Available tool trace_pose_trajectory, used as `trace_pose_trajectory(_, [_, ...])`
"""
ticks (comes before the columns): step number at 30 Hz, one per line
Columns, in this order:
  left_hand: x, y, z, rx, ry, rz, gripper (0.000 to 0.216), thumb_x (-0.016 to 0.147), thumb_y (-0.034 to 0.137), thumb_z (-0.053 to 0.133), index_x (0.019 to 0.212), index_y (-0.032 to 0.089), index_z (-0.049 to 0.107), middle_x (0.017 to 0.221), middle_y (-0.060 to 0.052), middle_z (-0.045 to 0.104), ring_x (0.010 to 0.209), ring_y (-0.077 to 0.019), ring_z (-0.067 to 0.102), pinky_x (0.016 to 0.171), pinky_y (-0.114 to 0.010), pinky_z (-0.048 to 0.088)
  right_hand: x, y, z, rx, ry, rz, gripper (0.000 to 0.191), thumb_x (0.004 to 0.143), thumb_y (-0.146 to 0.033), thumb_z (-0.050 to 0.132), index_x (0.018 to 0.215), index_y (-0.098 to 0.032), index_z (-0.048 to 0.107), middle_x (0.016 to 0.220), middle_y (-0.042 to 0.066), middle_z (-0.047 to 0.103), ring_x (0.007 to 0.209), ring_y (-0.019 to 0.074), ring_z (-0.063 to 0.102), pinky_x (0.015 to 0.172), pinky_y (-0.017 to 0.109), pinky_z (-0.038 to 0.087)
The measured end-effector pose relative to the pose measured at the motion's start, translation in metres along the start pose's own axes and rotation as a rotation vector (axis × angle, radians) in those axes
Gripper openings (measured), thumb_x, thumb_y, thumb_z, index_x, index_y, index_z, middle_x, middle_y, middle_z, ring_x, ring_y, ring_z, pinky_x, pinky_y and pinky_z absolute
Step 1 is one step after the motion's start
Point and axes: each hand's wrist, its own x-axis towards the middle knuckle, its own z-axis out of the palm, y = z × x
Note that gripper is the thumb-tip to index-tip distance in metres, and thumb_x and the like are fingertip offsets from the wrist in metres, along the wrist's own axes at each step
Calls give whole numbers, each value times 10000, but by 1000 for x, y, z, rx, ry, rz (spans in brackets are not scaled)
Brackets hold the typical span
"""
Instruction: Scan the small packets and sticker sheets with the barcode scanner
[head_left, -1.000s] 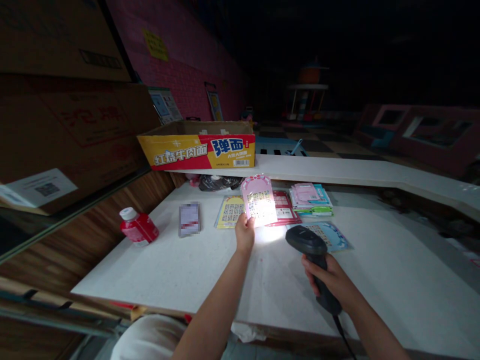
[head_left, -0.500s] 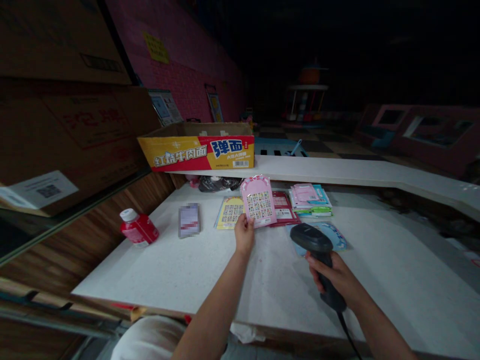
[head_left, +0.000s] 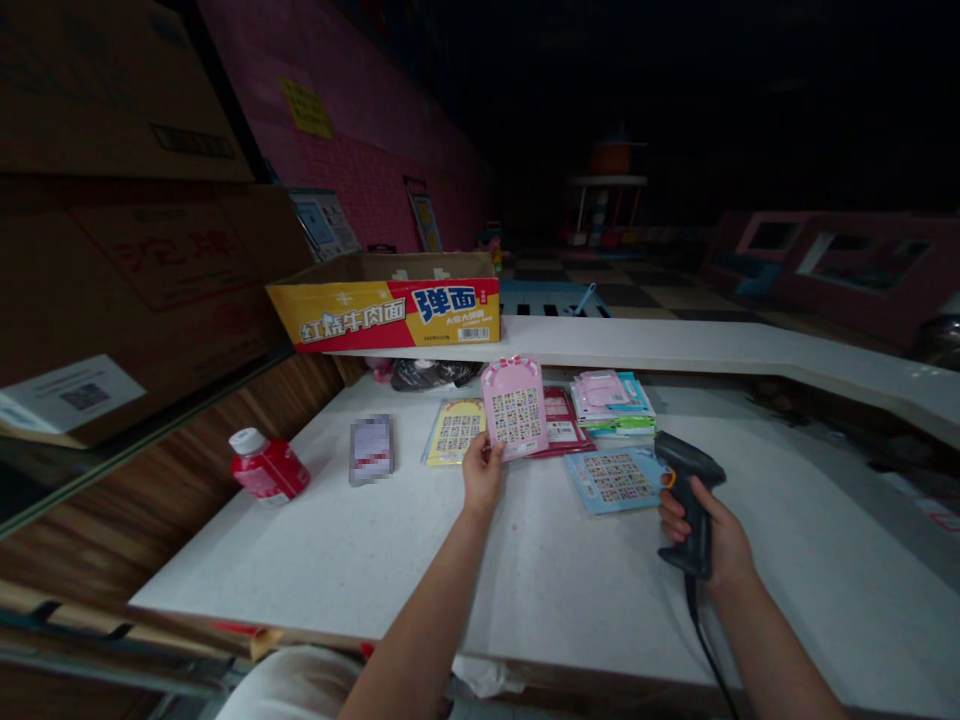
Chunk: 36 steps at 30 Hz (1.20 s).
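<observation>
—How far along?
—Midway, perhaps. Left hand (head_left: 482,475) pinches pink card (head_left: 514,408) by its near-left corner, above the surface (head_left: 570,600). Right: stack (head_left: 606,390) and blue card (head_left: 616,478) lying; right hand (head_left: 726,545) wraps scanner (head_left: 686,463). Scans done, left: can't tell.
—Card's look?
—Arched top, red-white trim, picture grid.

Pink card (head_left: 514,408) with speckled grid, black scanner (head_left: 691,465), blue gridded card (head_left: 619,479), red-and-yellow carton (head_left: 382,315), white counter (head_left: 360,560)

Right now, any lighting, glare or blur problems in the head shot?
Head view: background beyond the white ledge nearly black; head view: tabletop dim but legible, no strong glare on the pink card, its fine print too small to read; head view: phone-like item pixelated, black scanner without obvious motion blur.
</observation>
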Motion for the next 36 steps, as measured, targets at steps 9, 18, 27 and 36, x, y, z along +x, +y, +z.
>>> trace_pose_trajectory(9, [-4,34,22,-46,-186,-29,330,731,417,728,943,187,621,877,-36,695,802,-172,641,730,-273,494,-1,-11,-15,267,12,-119,350,696,-343,808,908,-156,602,575,-73,466,421,41,408,387,148,414])
trace_pose_trajectory(18, [-1,30,78,50,-452,-235,224,702,321,742,802,161,622,680,3,631,626,-132,576,605,-243,448,1,-12,-17,366,29,-137,309,724,-323,789,902,-178,582,594,-76,463,429,41,417,400,146,437])
trace_pose_trajectory(27, [-36,51,80,737,-430,303,149,816,229,647,950,189,698,1013,-94,622,980,-247,567,894,-412,451,1,-12,-15,327,13,-121,315,727,-336,793,904,-171,591,586,-76,456,428,40,422,402,141,422])
trace_pose_trajectory(36, [-78,39,68,648,-616,325,491,623,464,845,1018,208,705,1115,-118,578,1061,-297,527,936,-457,465,-1,-13,-12,256,10,-124,329,714,-373,799,883,-199,576,582,-81,434,425,40,407,401,137,412])
